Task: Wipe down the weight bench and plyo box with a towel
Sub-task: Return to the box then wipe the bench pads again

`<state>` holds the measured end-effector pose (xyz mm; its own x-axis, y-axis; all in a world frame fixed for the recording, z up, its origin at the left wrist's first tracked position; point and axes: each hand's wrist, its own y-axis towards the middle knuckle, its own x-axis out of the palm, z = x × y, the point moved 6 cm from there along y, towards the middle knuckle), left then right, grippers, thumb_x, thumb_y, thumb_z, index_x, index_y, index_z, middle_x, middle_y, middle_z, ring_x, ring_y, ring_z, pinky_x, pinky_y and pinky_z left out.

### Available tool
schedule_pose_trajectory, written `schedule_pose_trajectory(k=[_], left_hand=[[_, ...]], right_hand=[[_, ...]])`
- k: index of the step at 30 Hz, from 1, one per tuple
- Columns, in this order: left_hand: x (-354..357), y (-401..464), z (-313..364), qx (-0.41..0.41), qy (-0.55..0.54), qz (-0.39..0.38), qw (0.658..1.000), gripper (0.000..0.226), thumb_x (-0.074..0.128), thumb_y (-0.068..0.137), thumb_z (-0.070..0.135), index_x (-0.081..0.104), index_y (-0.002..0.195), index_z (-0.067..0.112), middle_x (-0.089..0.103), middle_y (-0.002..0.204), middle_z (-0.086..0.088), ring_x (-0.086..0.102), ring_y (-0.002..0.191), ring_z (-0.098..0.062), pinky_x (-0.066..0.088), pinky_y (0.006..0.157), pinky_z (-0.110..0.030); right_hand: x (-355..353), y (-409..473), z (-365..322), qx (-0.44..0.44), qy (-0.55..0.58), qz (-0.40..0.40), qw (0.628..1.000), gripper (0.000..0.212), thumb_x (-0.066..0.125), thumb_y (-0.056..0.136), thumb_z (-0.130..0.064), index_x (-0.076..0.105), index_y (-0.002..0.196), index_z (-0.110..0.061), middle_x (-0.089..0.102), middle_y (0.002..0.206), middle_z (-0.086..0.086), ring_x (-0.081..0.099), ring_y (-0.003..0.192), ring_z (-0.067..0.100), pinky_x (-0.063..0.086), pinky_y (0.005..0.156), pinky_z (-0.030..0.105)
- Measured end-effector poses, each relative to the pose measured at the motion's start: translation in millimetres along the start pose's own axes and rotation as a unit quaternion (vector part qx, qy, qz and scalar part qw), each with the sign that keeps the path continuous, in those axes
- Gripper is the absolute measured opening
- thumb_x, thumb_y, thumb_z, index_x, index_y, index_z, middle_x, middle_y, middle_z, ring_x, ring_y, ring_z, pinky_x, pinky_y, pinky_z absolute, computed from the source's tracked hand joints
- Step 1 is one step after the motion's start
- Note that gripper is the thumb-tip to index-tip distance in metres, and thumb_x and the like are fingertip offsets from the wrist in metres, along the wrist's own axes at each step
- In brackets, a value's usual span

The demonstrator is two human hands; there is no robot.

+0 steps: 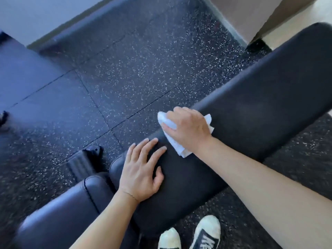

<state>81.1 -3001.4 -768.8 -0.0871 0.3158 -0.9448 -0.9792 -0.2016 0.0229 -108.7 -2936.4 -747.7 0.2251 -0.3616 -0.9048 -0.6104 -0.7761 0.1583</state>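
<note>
Head cam: my right hand (186, 129) presses the towel (177, 146) on the weight bench (260, 105) pad, left hand (142, 169) flat, bracing. Long overlapping strokes toward the far end should work best.

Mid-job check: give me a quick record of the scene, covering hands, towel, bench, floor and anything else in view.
left hand: flat on the long bench pad, fingers spread, holding nothing
right hand: presses the towel onto the pad
towel: white, crumpled, under the right hand
long bench pad: black, runs up to the right
seat pad: dark, at lower left
floor: dark speckled rubber tiles
shoes: white and black, beside the bench
plyo box: cannot tell
</note>
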Motion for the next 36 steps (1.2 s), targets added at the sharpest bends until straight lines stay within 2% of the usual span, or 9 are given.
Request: schedule_pose_trajectory(k=[3,6,7,10,13,15,19,24,36], left_hand=[[-2,-1,2,-0.006,-0.005,0.005,1.0,0.059,0.064,0.083,0.031,0.065,0.142,0.023,0.05,0.158,-0.008,0.046,0.145,-0.037,0.035,0.118,-0.063],[1,-1,3,-0.006,0.003,-0.007,1.0,0.061,0.065,0.082,0.033,0.065,0.142,0.025,0.051,0.158,-0.008,0.048,0.145,-0.036,0.036,0.117,-0.063],[1,-2,3,-0.005,0.007,-0.01,1.0,0.061,0.065,0.082,0.033,0.064,0.143,0.026,0.051,0.158,-0.008,0.048,0.145,-0.036,0.036,0.117,-0.063],[4,-6,4,-0.011,-0.002,-0.017,1.0,0.061,0.066,0.083,0.035,0.063,0.144,0.028,0.051,0.159,-0.006,0.048,0.146,-0.035,0.035,0.118,-0.064],[6,-11,9,-0.026,-0.005,-0.019,0.999,0.061,0.067,0.083,0.038,0.063,0.144,0.031,0.051,0.16,-0.004,0.049,0.147,-0.031,0.035,0.118,-0.064],[7,-9,-1,-0.074,-0.018,-0.011,0.997,0.062,0.067,0.083,0.041,0.062,0.144,0.032,0.051,0.159,-0.004,0.049,0.147,-0.03,0.035,0.118,-0.063],[-3,-9,-10,-0.181,-0.029,0.012,0.983,0.055,0.063,0.093,0.037,0.059,0.147,0.031,0.046,0.163,-0.002,0.043,0.151,-0.028,0.034,0.119,-0.063],[-9,-40,20,-0.312,-0.082,0.048,0.945,0.048,0.054,0.099,0.026,0.062,0.146,0.03,0.045,0.164,0.001,0.039,0.152,-0.027,0.029,0.123,-0.059],[3,-78,45,-0.415,-0.08,0.1,0.901,0.049,0.057,0.095,0.031,0.056,0.144,0.035,0.049,0.161,0.002,0.039,0.152,-0.023,0.031,0.119,-0.058]], right_hand=[[-23,16,55,0.071,-0.034,-0.059,0.995,0.028,0.051,0.088,-0.045,0.056,0.074,-0.021,0.053,0.072,0.002,0.061,0.071,0.034,0.042,0.058,0.037],[-21,38,70,0.056,-0.13,-0.191,0.971,0.036,0.013,0.083,-0.046,0.044,0.078,-0.026,0.045,0.079,-0.003,0.062,0.087,0.031,0.038,0.063,0.036],[-17,45,64,0.052,-0.14,-0.231,0.961,0.035,0.014,0.087,-0.041,0.044,0.078,-0.026,0.046,0.083,-0.004,0.061,0.093,0.03,0.041,0.067,0.036],[2,53,27,0.064,-0.133,-0.326,0.934,0.018,0.043,0.099,-0.025,0.055,0.085,-0.023,0.05,0.088,-0.005,0.061,0.102,0.027,0.039,0.073,0.034],[29,48,-13,0.08,-0.07,-0.376,0.921,0.023,0.045,0.097,-0.038,0.053,0.08,-0.024,0.057,0.086,-0.007,0.062,0.099,0.026,0.037,0.073,0.036],[37,56,-28,0.077,-0.058,-0.401,0.911,0.024,0.049,0.094,-0.04,0.051,0.076,-0.024,0.062,0.087,-0.007,0.061,0.092,0.025,0.039,0.071,0.035],[26,80,-16,0.045,-0.126,-0.46,0.878,0.008,0.055,0.085,-0.02,0.054,0.077,-0.021,0.056,0.085,-0.007,0.057,0.085,0.026,0.043,0.066,0.033],[33,83,0,0.119,-0.11,-0.458,0.874,0.016,0.052,0.084,-0.03,0.06,0.077,-0.018,0.061,0.083,-0.004,0.06,0.082,0.026,0.038,0.064,0.034],[146,36,-187,-0.078,0.022,-0.567,0.82,0.018,0.056,0.084,-0.036,0.061,0.075,-0.021,0.066,0.082,-0.002,0.061,0.082,0.029,0.041,0.067,0.033]])
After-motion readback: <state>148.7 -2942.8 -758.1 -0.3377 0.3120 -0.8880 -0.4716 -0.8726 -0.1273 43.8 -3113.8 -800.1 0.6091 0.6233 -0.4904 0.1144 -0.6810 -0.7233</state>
